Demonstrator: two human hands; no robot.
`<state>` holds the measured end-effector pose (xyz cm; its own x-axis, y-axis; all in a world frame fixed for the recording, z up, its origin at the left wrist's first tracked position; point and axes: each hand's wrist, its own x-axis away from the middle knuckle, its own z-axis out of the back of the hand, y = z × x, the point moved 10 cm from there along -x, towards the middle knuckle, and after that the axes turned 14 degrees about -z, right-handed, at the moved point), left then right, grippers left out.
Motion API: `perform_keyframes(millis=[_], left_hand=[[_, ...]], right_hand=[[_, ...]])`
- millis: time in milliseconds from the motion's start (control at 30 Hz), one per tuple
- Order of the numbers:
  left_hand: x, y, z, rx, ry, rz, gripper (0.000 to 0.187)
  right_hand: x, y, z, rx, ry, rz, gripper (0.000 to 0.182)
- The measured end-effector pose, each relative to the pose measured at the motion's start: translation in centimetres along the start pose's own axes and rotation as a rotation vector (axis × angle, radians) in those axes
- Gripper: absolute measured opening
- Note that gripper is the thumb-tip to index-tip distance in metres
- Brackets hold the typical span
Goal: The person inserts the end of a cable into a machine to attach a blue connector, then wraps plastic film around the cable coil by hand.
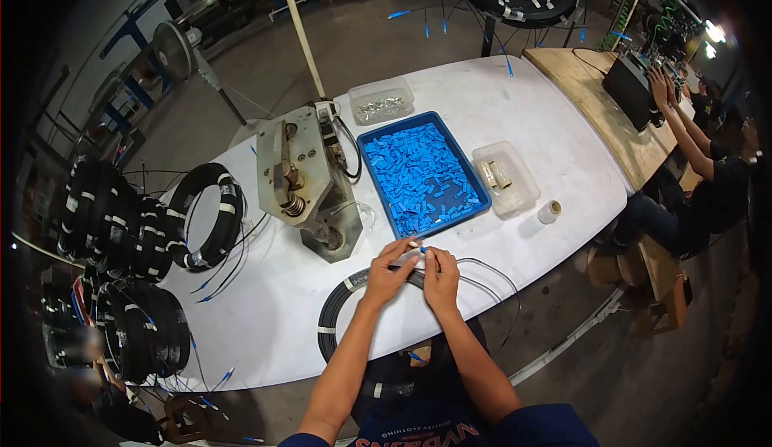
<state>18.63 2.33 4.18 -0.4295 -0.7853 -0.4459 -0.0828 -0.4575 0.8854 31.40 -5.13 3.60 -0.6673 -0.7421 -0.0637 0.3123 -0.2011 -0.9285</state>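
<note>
Both hands meet just in front of the blue tray (482, 202), over the white table. With fingertips pinched together, my right hand (441, 276) grips a small blue cable connector (424, 249). My left hand (388, 276) is closed at the connector's other end, where a small white piece (414, 244) shows between the fingers. Exactly how the two pieces join is too small to make out. Beneath my hands lies a coil of black cable (327, 315) bound with pale tape. A thin black cable (505, 276) loops out to the right of my right hand.
Many blue connector parts (418, 166) fill the tray. A metal press (301, 182) stands to its left, clear plastic boxes (523, 186) beside and behind it, a small white roll (549, 211) at right. Black cable coils (213, 214) crowd the left. A co-worker's hands (661, 89) work at far right.
</note>
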Motion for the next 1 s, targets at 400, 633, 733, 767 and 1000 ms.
perform_keyframes(millis=[400, 633, 733, 767, 1000], left_hand=[[-1.7, -0.9, -0.8, -0.093, 0.123, 0.023, 0.029], [-2.0, -3.8, 1.9, 0.025, 0.221, 0.166, 0.027], [-2.0, -3.7, 1.5, 0.044, 0.107, 0.218, 0.022], [-1.7, -4.0, 1.2, 0.079, 0.118, 0.286, 0.016], [-3.1, -2.8, 0.6, -0.181, -0.041, 0.124, 0.012]], right_hand=[[-1.3, -1.3, -1.5, -0.122, -0.100, 0.078, 0.017], [-1.6, -3.2, -0.7, 0.087, -0.060, 0.143, 0.029], [-3.0, -3.4, 0.7, 0.170, -0.008, 0.138, 0.032], [-3.7, -3.7, 0.7, 0.212, -0.014, 0.146, 0.032], [-7.9, -2.6, -2.8, 0.480, -0.124, 0.139, 0.035]])
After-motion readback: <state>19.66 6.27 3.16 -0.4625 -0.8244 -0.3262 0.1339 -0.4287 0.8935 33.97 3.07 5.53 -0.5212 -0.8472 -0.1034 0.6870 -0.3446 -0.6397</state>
